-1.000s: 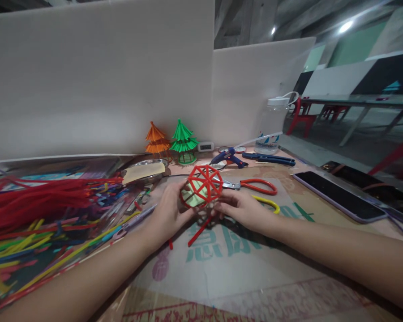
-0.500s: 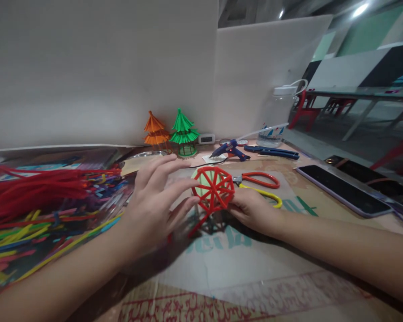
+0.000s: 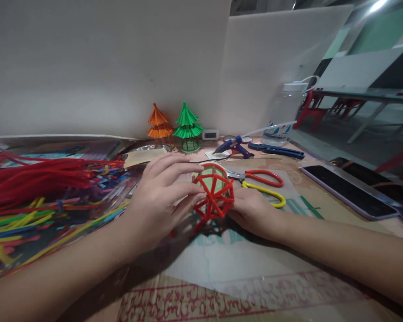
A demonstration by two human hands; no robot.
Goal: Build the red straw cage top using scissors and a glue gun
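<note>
A small red pipe-cleaner frame [image 3: 215, 202], with spokes meeting at its middle and a pale green round piece [image 3: 212, 172] behind them, is held up over the worktop. My left hand [image 3: 163, 197] has thumb and index fingertips closed at the frame's left edge, the other fingers stretched out above. On the right side, my right hand [image 3: 251, 208] grips the frame, its fingertips partly hidden behind it. Just behind that hand lie scissors [image 3: 263, 180] with one red and one yellow handle.
Pipe cleaners [image 3: 36, 183] in many colours cover the left side. At the back stand orange [image 3: 159, 120] and green [image 3: 188, 123] pagoda-like models, a blue glue gun [image 3: 233, 146], blue pliers-like tool [image 3: 277, 150] and clear bottle [image 3: 282, 114]. A phone [image 3: 347, 192] lies at right.
The red frame has tipped, showing more of the green piece above its spokes. My left thumb and index finger have come in against its left edge. The camera view has shifted slightly.
</note>
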